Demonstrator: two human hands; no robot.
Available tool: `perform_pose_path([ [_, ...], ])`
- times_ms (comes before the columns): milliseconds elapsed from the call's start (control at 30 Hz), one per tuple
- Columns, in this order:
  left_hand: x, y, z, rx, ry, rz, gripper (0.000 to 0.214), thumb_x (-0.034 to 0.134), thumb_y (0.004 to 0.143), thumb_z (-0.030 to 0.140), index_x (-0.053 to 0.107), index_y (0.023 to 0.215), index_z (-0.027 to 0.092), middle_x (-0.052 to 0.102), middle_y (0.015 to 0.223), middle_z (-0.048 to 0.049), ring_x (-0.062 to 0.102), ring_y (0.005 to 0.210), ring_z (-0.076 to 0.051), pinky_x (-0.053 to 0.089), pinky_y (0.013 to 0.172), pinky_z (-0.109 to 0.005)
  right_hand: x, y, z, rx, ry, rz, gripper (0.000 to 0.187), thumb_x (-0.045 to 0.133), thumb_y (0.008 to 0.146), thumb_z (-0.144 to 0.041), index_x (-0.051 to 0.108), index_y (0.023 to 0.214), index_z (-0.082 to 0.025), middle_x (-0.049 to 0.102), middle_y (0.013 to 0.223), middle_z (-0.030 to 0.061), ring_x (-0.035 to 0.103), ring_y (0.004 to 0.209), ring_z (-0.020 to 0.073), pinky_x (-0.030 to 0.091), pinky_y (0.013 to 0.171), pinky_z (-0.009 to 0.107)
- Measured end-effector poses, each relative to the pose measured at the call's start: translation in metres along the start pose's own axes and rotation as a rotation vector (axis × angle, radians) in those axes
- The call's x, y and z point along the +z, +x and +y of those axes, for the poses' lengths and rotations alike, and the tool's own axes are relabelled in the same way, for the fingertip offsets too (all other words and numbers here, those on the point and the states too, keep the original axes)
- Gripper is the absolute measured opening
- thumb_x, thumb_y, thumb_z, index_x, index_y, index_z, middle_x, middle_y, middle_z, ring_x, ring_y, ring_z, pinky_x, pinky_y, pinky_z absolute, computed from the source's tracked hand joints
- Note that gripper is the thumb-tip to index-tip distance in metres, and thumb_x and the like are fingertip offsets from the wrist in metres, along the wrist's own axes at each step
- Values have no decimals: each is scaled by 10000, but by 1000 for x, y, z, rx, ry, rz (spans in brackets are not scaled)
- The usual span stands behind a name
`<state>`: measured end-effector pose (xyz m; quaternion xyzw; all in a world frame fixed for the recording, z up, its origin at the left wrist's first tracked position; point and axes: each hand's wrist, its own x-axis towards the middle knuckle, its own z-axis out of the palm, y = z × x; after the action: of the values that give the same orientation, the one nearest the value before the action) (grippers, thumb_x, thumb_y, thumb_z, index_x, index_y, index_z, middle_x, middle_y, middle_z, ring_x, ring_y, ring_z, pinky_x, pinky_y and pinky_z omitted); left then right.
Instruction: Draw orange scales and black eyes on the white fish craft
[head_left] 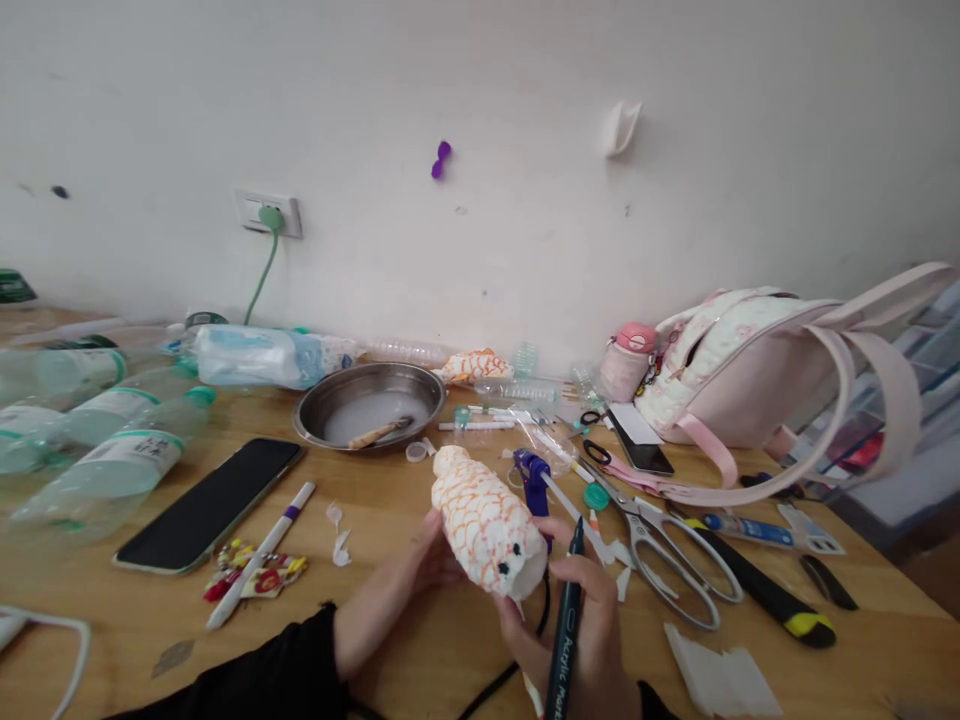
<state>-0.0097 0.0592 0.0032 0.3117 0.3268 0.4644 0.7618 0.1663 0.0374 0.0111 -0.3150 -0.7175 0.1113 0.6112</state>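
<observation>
1. left hand (pixel 420 572) holds a white, orange-scaled fish (pixel 484 515) from 8 o'clock.
2. right hand (pixel 598 622) grips a dark marker (pixel 566 625) between the fish's 4 and 5 o'clock.
3. from the fish: bowl (pixel 319 402) at 10 o'clock, phone (pixel 211 505) at 9, bag (pixel 739 385) at 2, scissors (pixel 645 520) at 3.

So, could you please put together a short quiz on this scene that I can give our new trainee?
1. Open question: What is the person's right hand holding?

2. True or false: A green plug is in the wall socket.

3. Multiple choice: How many dark spots show on the white figure with orange markings that the left hand holds?
(a) one
(b) two
(c) five

Key:
1. A dark marker.
2. True.
3. (b) two.
</observation>
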Motion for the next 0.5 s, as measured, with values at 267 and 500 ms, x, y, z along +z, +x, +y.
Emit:
perform_pose_path([
  [267,8,-19,27,292,375,426,283,600,809,379,485,1028,243,569,1111,-50,498,1105,-232,357,940,-327,-2,4,-9,-36,-10,-41,493,629,733,-75,355,1088,-281,537,1127,98,612,981,253,527,779,431],
  [500,0,-28,36,814,671,355,428,637,773,349,546,1182,258,423,1410,-73,286,1358,-247,128,1132,-327,-13,-10,-4,-61,30,-59,534,730,661,-131,394,1029,-323,617,1115,77,647,977,307,556,747,472],
])
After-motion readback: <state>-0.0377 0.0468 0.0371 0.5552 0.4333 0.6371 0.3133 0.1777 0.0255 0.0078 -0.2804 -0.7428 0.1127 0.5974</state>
